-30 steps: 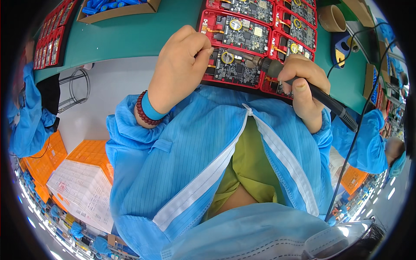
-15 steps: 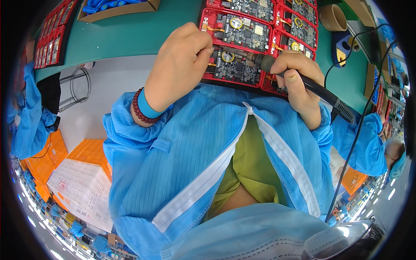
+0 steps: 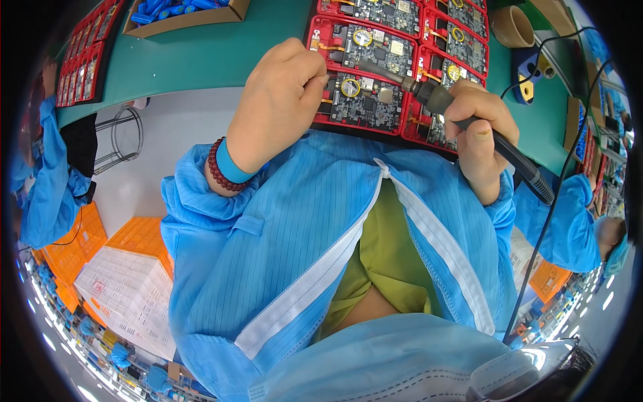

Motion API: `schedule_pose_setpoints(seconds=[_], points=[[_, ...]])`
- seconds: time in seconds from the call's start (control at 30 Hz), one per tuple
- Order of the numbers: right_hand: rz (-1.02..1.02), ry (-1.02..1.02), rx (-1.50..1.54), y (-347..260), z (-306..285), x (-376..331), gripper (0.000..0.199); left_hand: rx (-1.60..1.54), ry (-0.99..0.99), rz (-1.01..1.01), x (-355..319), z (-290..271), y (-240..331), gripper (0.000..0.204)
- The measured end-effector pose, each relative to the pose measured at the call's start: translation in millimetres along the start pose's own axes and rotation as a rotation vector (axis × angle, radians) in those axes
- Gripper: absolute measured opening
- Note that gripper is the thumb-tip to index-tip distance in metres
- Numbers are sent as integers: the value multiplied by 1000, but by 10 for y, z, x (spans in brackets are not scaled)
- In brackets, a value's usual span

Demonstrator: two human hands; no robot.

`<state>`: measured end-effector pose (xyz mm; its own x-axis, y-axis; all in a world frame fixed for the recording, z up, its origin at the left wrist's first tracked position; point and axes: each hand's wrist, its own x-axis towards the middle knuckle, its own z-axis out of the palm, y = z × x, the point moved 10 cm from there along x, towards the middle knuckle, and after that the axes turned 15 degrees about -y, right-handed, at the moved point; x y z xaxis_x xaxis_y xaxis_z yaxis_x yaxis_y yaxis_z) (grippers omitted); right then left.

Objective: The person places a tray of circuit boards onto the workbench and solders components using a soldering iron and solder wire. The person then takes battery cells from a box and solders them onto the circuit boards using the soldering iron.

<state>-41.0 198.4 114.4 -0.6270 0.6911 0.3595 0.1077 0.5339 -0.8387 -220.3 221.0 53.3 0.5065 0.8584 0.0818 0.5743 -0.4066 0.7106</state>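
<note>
Head view: the right hand (image 3: pixel 479 137) grips a soldering iron (image 3: pixel 462 120), and its tip now reaches further left onto the nearest circuit board (image 3: pixel 362 100) in the red tray (image 3: pixel 321 40) on the green table (image 3: pixel 201 60). The left hand (image 3: pixel 278 100), fingers curled, has stayed pressed on the board's left edge, so soldering looks underway.

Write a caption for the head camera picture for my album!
Right hand holds a soldering iron over a circuit board; left hand rests beside it.
</note>
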Motion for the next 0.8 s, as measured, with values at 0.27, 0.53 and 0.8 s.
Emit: schedule_pose_setpoints(seconds=[0.27, 0.53, 0.8], points=[[-117, 303, -18, -94, -478, -162, 46, 98, 45, 99, 47, -127, 119, 3], [-112, 417, 52, -66, -805, -383, 46, 446, 380, 108, 26, -1121, -181, 6], [-24, 406, 83, 30, -706, -389, 42, 472, 295, -78, 516, -1244, -591, 17]])
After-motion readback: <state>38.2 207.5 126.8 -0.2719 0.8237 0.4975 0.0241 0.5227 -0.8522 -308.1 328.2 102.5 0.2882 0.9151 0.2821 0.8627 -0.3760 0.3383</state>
